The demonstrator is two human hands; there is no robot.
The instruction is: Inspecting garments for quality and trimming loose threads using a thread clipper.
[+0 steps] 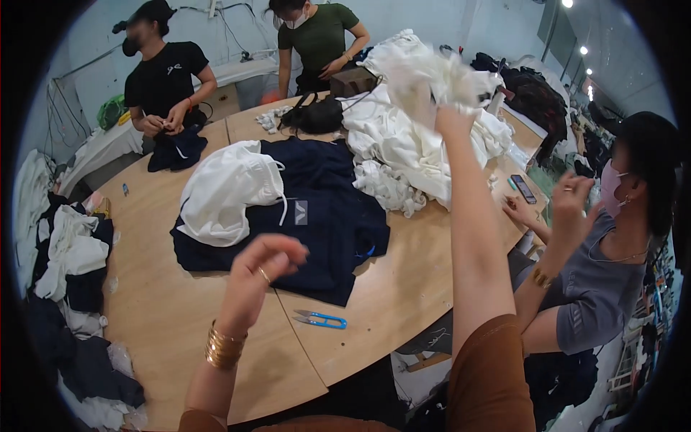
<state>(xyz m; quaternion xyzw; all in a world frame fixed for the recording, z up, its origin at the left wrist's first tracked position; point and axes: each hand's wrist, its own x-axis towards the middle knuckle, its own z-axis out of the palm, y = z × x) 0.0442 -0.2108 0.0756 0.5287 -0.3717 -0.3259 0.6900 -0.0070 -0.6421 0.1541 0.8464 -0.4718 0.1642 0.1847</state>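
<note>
My right arm reaches far over the table, and my right hand (453,122) is closed on a white garment (412,83) above the white heap; cloth and fingers are blurred by motion. My left hand (265,265), with a ring and gold bangles at the wrist, hovers over the near edge of a folded navy garment (320,248). Its fingers are loosely bent, with nothing visible in them. On the navy cloth lies a white drawstring garment (223,191). Blue-handled thread snips (322,320) rest on the wood nearer to me.
A large heap of white garments (403,147) covers the far right of the round table (180,309). A black bag (314,115) and phone (522,189) lie there too. Two people stand across; another sits at right. Clothes (72,248) crowd the left edge.
</note>
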